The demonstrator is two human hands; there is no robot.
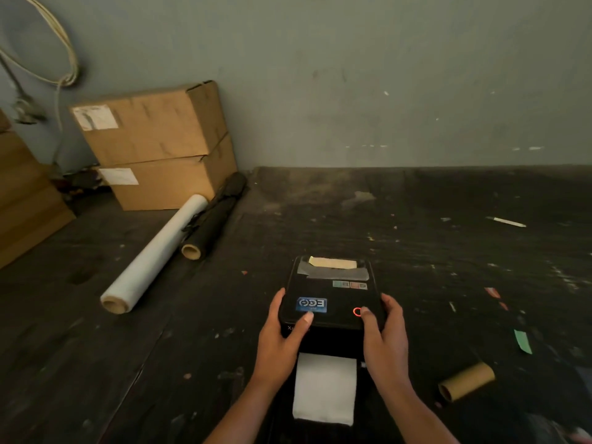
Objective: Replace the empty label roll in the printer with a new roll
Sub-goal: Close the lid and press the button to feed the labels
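1. At the far left, cardboard boxes stand against the wall, with a white film roll and a black roll lying before them on the dark table; none of these seems needed now.
2. The left hand grips the left side of the printer, fingers curled round its edge, thumb laid on the lid.
3. The printer sits mid-table, lid down, with a white label strip hanging from its front slot, so the new roll seems loaded.
4. The right hand clasps the right side, thumb at the red-ringed button.
5. To close well, press both sides evenly and keep the strip straight in the slot.
6. The empty core lies well to the right.
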